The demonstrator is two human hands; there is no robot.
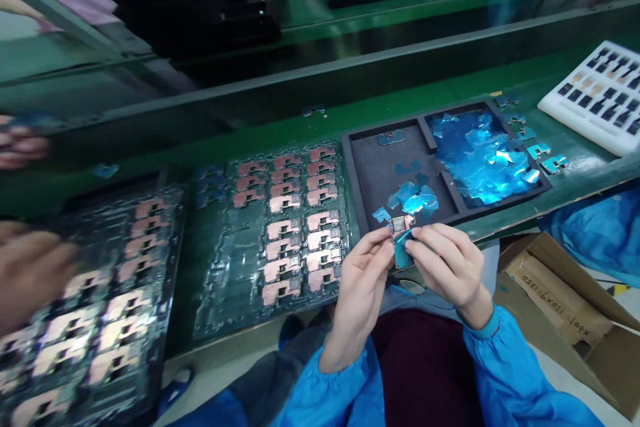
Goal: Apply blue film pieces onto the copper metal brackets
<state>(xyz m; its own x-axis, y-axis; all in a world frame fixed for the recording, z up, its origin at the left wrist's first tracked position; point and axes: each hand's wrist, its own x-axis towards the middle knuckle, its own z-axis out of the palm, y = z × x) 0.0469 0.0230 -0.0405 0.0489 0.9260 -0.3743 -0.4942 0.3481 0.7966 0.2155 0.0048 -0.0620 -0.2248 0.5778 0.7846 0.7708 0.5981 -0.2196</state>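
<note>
My left hand (361, 283) pinches a small circuit board (399, 224) by its edge, just over the table's front edge. A shiny blue film (403, 252) lies along the lower part of the board. My right hand (453, 265) has its thumb and fingers closed at the film's right side, close to the left fingertips. Beyond my hands is a black divided tray (357, 177), with loose blue film pieces (417, 198) in its left compartment. To the left, a clear plastic tray (233, 260) carries rows of copper-coloured boards (281, 249).
A heap of blue film (485, 157) fills the tray's right compartment. Several film-covered boards (539, 150) lie beside it, near a white sample panel (595, 97). At far left, a co-worker's blurred hand (30, 273) hovers above another board tray (167, 280). A cardboard box (560, 320) stands below right.
</note>
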